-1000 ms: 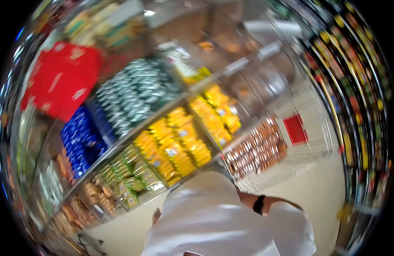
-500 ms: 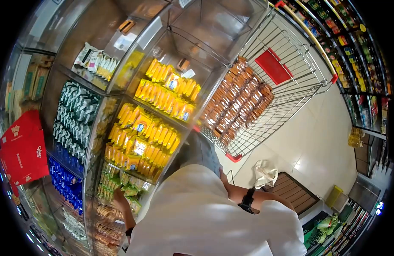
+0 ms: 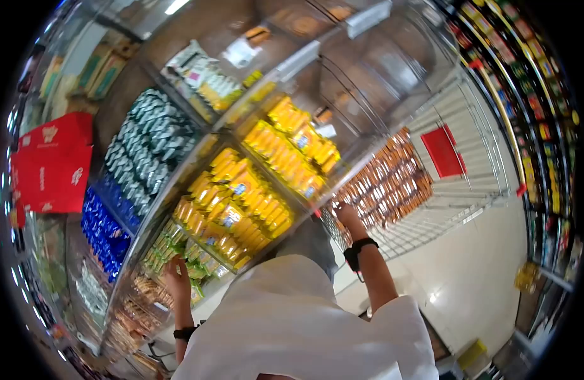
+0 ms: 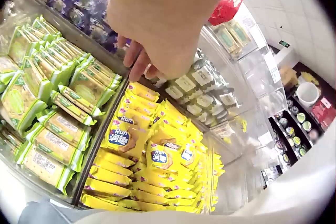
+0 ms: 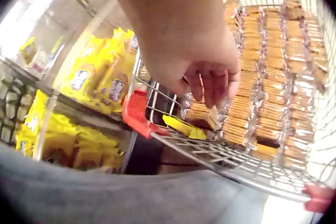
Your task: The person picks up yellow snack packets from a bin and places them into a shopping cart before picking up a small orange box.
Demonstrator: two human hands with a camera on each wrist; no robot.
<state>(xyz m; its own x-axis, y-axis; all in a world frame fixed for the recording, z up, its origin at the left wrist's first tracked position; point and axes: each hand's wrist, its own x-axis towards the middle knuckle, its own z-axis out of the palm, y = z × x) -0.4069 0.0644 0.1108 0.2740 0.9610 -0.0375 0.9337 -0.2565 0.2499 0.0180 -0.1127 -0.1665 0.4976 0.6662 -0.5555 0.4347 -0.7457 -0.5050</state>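
My left hand (image 3: 176, 275) hangs over the shelf bins with loosely bent, empty fingers. In the left wrist view its fingers (image 4: 139, 64) hover by the divider between yellow-wrapped snack packs (image 4: 163, 150) and green-edged biscuit packs (image 4: 58, 87). My right hand (image 5: 194, 66) reaches over the near corner of the shopping cart (image 5: 184, 153), fingers loosely curled and pointing down. Below them, a single yellow packet (image 5: 184, 128) lies at the cart's edge beside rows of clear-wrapped brown biscuit packs (image 5: 268, 82). Nothing shows between the right fingers.
Blue packs (image 3: 105, 234) and dark green packs (image 3: 152, 149) fill bins at the left, near a red printed sign (image 3: 54, 161). Clear dividers stand between the bins. The cart adjoins the shelf's right end, and stocked shelves (image 3: 532, 114) line the far right.
My right hand has moved from beside my body to above the cart. The left hand, lower down a second ago, has come up to the green packs. The head view has turned.
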